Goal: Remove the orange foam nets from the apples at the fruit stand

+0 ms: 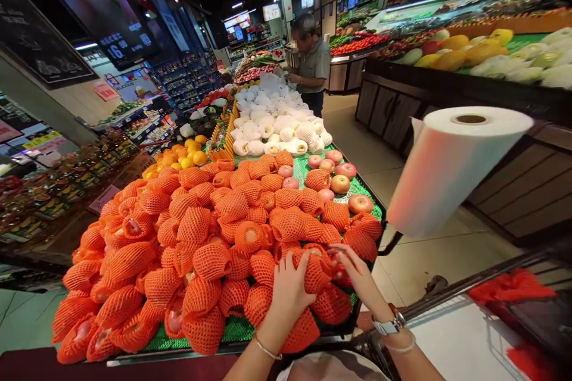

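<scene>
In the head view, my left hand (290, 286) curves its fingers and thumb around the left side of an apple in an orange foam net (317, 271). From the right, my right hand (360, 277) bends its fingers over the same fruit, where some red skin shows; its fingertips are partly hidden. A watch and a bracelet are on my right wrist, and a bangle circles my left. Many orange-netted apples (210, 262) are heaped around my hands. Beyond them, several bare apples (346, 171) rest on the green mat (304, 169).
A large roll of plastic bags (460, 172) stands at the right of the display. White-netted fruit (281, 125) and oranges (192, 152) lie farther back. Another person (310, 59) stands at the far end. A shopping cart (447, 303) is at lower right.
</scene>
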